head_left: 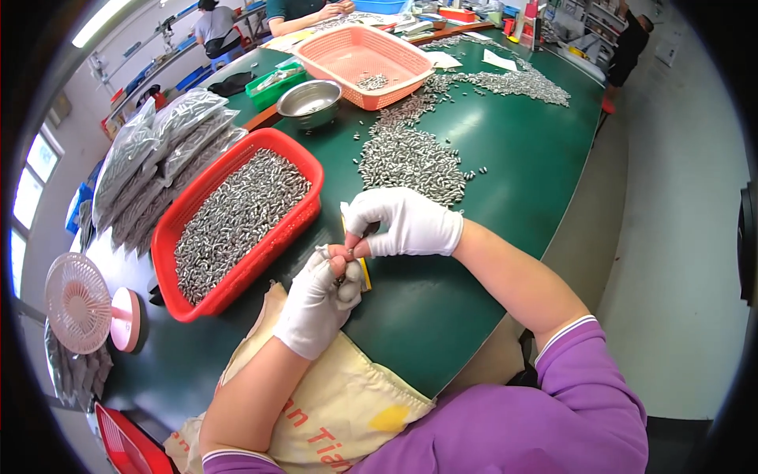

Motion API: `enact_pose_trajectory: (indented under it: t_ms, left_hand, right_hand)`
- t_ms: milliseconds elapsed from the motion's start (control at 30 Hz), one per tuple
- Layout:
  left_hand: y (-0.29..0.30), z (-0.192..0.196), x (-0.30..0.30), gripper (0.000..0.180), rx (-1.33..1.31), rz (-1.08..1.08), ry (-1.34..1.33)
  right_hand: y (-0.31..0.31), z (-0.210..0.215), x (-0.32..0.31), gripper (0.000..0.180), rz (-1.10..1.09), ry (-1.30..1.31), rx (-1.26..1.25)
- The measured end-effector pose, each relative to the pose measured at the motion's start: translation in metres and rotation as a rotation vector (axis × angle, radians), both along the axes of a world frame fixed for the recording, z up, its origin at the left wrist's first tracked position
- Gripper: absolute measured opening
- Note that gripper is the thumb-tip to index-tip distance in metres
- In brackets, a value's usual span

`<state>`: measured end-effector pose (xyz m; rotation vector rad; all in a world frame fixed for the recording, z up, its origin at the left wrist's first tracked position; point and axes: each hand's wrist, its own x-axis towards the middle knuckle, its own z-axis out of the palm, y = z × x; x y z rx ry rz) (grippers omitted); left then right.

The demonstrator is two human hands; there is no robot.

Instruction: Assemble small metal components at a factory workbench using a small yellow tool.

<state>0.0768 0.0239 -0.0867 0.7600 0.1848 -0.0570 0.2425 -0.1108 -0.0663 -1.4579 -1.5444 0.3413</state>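
My left hand point(316, 300) and my right hand point(407, 225), both in white gloves with bare fingertips, meet above the near side of the green table. Thumbs and fingers of both are closed in a pinch around a small metal part point(350, 251), mostly covered by the fingertips. More dark metal shows among the curled fingers of my left hand, too small to make out. Under the hands lies a thin yellow-edged item point(366, 275), partly hidden. Just beyond my right hand spreads a pile of small silvery metal parts point(414, 164).
A red basket point(316, 189) full of similar parts stands at left, beside stacked plastic bags point(150, 150) and a pink fan point(77, 304). Farther off are a metal bowl point(309, 103), green box point(276, 85) and pink basket point(355, 49). Across the table, a person point(304, 14) works.
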Motion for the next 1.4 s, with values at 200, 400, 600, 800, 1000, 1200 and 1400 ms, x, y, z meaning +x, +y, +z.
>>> enact_pose_trajectory:
  t_ms: [200, 400, 600, 800, 1000, 1200, 1400]
  left_hand:
    - [0.001, 0.001, -0.001, 0.027, 0.022, -0.016, 0.014]
    - [-0.001, -0.001, -0.002, 0.023, 0.065, -0.015, 0.002]
    - [-0.005, 0.001, -0.003, 0.016, 0.03, 0.051, 0.005]
    - [-0.006, 0.002, -0.002, 0.014, 0.029, 0.078, 0.019]
    - [-0.006, 0.006, 0.0, 0.014, 0.065, 0.055, 0.012]
    - [-0.007, 0.004, -0.002, 0.014, 0.094, 0.034, -0.066]
    - [-0.013, 0.011, -0.01, 0.016, 0.225, 0.056, 0.0]
  right_hand:
    - [-0.001, 0.003, -0.003, 0.016, 0.007, 0.008, 0.05]
    - [0.001, 0.002, -0.006, 0.017, 0.034, -0.032, 0.089]
    - [0.0, 0.002, -0.003, 0.013, -0.126, -0.074, 0.082]
    - [0.0, -0.003, 0.002, 0.011, -0.169, -0.093, 0.086]
    - [-0.001, 0.005, -0.011, 0.02, -0.119, -0.571, -0.222]
    - [-0.005, 0.018, -0.024, 0.028, -0.191, -0.717, -0.443]
    - [-0.017, 0.01, -0.06, 0.017, -0.425, -0.723, -0.443]
